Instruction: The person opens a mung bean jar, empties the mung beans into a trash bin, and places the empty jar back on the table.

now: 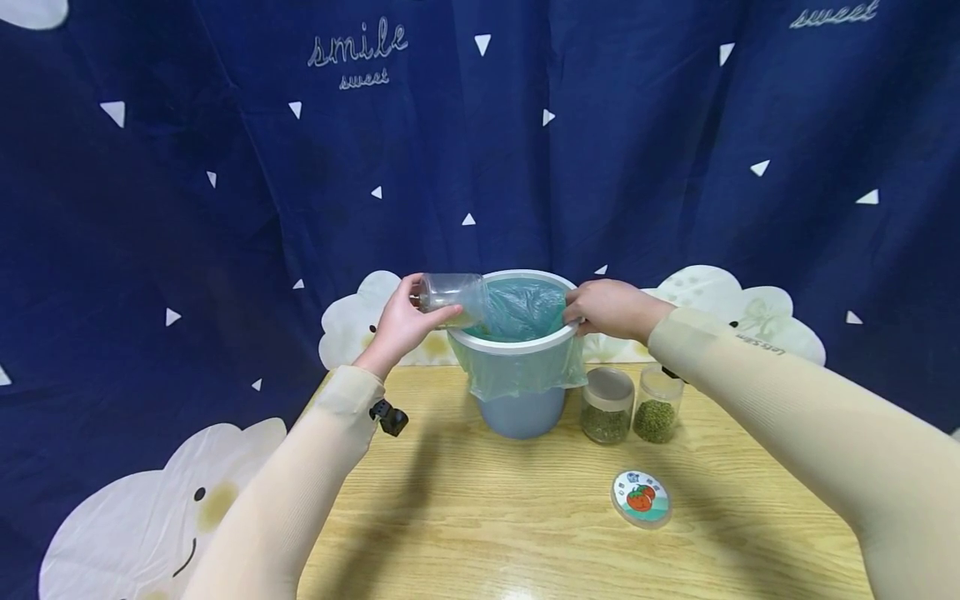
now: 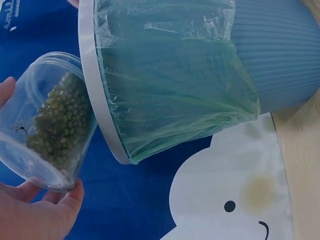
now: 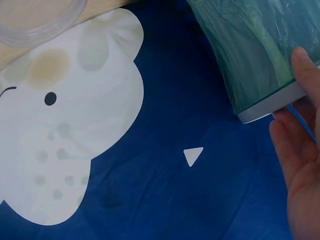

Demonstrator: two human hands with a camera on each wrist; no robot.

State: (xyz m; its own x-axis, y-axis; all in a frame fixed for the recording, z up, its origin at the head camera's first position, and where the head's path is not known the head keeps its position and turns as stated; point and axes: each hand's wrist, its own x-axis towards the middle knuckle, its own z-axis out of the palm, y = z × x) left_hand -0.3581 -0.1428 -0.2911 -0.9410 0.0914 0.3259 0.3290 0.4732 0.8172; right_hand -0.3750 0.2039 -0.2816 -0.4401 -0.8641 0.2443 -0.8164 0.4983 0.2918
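My left hand (image 1: 393, 329) holds a clear plastic jar (image 1: 455, 292) tipped on its side, its mouth at the left rim of a blue bin (image 1: 517, 414). Green beans (image 2: 62, 122) lie along the lower side of the jar in the left wrist view. A translucent green bag (image 1: 525, 377) lines the bin and folds down over its white rim (image 1: 517, 347). On the opposite side, my right hand (image 1: 611, 307) grips that rim, with the thumb on the bag and the other fingers across the rim in the right wrist view.
Right of the bin stand two clear jars, one holding dark green bits (image 1: 606, 422) and the other brighter green ones (image 1: 656, 420). A round lid (image 1: 642, 498) with a tomato picture lies nearer on the wooden table (image 1: 465, 517). Behind hangs a dark blue curtain (image 1: 480, 150).
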